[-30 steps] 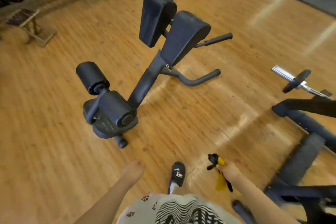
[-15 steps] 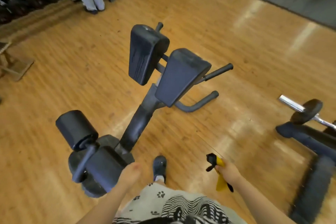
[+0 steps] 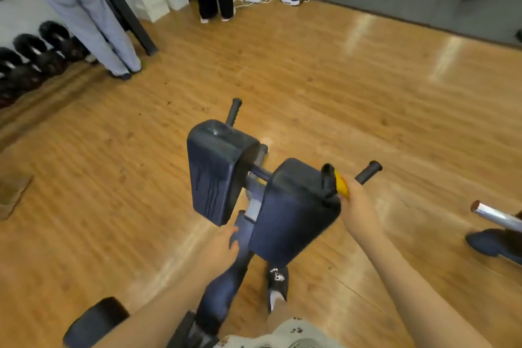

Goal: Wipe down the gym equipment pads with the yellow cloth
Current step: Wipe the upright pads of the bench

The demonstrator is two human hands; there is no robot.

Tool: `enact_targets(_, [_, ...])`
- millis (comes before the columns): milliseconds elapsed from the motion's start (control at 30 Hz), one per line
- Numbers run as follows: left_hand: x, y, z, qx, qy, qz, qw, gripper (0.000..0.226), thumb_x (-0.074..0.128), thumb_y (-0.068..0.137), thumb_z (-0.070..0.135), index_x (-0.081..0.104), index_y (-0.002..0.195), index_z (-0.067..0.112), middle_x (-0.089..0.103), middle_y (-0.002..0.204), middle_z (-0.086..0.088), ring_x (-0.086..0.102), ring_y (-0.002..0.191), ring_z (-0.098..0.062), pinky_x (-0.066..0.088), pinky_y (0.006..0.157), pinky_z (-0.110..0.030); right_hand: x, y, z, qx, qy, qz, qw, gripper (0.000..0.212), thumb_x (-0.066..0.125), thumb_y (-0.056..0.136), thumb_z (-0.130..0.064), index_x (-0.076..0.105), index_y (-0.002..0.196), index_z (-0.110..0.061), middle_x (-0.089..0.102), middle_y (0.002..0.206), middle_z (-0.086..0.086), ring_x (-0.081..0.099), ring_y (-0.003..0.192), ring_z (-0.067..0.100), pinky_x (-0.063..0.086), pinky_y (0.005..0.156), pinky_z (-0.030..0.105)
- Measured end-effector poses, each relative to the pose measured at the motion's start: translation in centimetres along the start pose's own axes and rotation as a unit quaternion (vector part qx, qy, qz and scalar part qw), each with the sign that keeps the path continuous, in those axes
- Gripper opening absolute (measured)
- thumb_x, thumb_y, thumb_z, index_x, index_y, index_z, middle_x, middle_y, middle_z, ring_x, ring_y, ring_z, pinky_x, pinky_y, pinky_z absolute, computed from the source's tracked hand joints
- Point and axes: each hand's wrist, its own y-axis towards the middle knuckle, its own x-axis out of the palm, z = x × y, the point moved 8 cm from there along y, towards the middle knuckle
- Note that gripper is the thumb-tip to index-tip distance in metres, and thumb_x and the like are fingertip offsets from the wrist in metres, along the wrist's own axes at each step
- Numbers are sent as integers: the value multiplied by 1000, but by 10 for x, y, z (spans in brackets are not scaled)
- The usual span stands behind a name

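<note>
A black back-extension bench stands right in front of me with two dark hip pads: the left pad (image 3: 217, 169) shows wet streaks, the right pad (image 3: 293, 206) is nearer my right side. My right hand (image 3: 357, 206) grips the yellow cloth (image 3: 341, 185) together with a black piece, held against the right pad's upper right corner. My left hand (image 3: 219, 248) rests on the bench's central frame post (image 3: 226, 285) just below the pads, its fingers partly round it. A black roller pad (image 3: 94, 322) shows at the bottom left.
Several people stand at the back on the wood floor (image 3: 339, 99), one in grey trousers (image 3: 93, 22) by a dumbbell rack (image 3: 31, 56). A barbell end (image 3: 494, 216) and another machine's base (image 3: 491, 243) lie at the right. A grey mat (image 3: 423, 8) covers the far right.
I have stepped up to the bench. My right hand rose with the cloth from beside my leg to the right pad's corner. My left hand moved up onto the frame post.
</note>
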Motion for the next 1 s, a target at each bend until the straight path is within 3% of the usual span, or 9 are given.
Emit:
enact_targets(67, [-29, 24, 22, 29, -5, 19, 999, 34, 42, 88, 29, 55, 119, 22, 55, 124, -1, 52, 116, -19, 42, 96, -30, 26, 57, 1, -6, -80, -32, 996, 31, 45, 93, -6, 52, 120, -21, 56, 114, 6, 54, 104, 29, 43, 83, 37])
enact_targets(133, [-70, 41, 57, 75, 41, 70, 994, 29, 47, 90, 23, 57, 117, 17, 56, 121, 1, 53, 112, -20, 44, 91, -33, 62, 104, 7, 8, -119, -101, 988, 47, 47, 94, -11, 37, 140, -18, 44, 140, 7, 42, 127, 30, 38, 99, 37])
enact_targets(233, [-108, 64, 88, 102, 82, 83, 988, 40, 46, 94, 21, 49, 133, 13, 45, 142, -2, 38, 132, -19, 32, 107, -33, 110, 110, 24, 16, -218, -219, 951, 55, 40, 97, -37, 23, 147, -23, 27, 152, 0, 26, 139, 21, 26, 110, 36])
enact_targets(300, [-117, 77, 99, 114, 92, 71, 987, 48, 42, 96, 25, 37, 142, 13, 33, 150, 0, 25, 140, -14, 21, 111, -27, 113, 111, 28, 15, -265, -208, 942, 59, 35, 95, -51, 21, 147, -27, 21, 154, -5, 16, 142, 16, 17, 113, 36])
enact_targets(400, [-108, 94, 119, 178, 125, 38, 975, 56, 40, 96, 32, 28, 146, 11, 25, 154, -3, 18, 142, -15, 15, 114, -26, 116, 112, 26, 17, -280, -184, 942, 59, 31, 93, -58, 22, 146, -33, 20, 154, -7, 13, 143, 13, 15, 114, 36])
enact_targets(533, [-74, 111, 133, 213, 168, -28, 962, 66, 33, 96, 44, 16, 149, 8, 14, 157, -5, 8, 145, -17, 12, 116, -31, 125, 120, 27, 33, -270, -172, 947, 49, 32, 95, -52, 31, 142, -38, 26, 152, -10, 18, 142, 12, 18, 114, 40])
enact_targets(633, [-58, 117, 136, 244, 186, -64, 950, 70, 33, 96, 46, 10, 150, 7, 9, 158, -5, 4, 145, -17, 10, 116, -31, 101, 114, 45, 58, -232, -125, 963, 42, 42, 96, -40, 41, 138, -33, 37, 147, -10, 30, 137, 11, 27, 111, 33])
enact_targets(867, [-57, 116, 129, 354, 185, -70, 914, 78, 38, 94, 51, 2, 151, 11, 2, 159, -2, -2, 145, -15, 2, 116, -27, 41, 56, 77, 226, -141, 4, 964, 36, 46, 97, -21, 50, 132, -17, 51, 136, 5, 47, 123, 26, 36, 94, 29])
enact_targets(1000, [-61, 123, 127, 447, 214, -94, 864, 80, 38, 94, 53, 1, 150, 10, 0, 158, -5, -4, 145, -17, 0, 116, -28, 69, 84, 54, 240, -252, 20, 937, 31, 40, 98, -31, 58, 114, -11, 61, 116, 11, 56, 104, 28, 41, 81, 34])
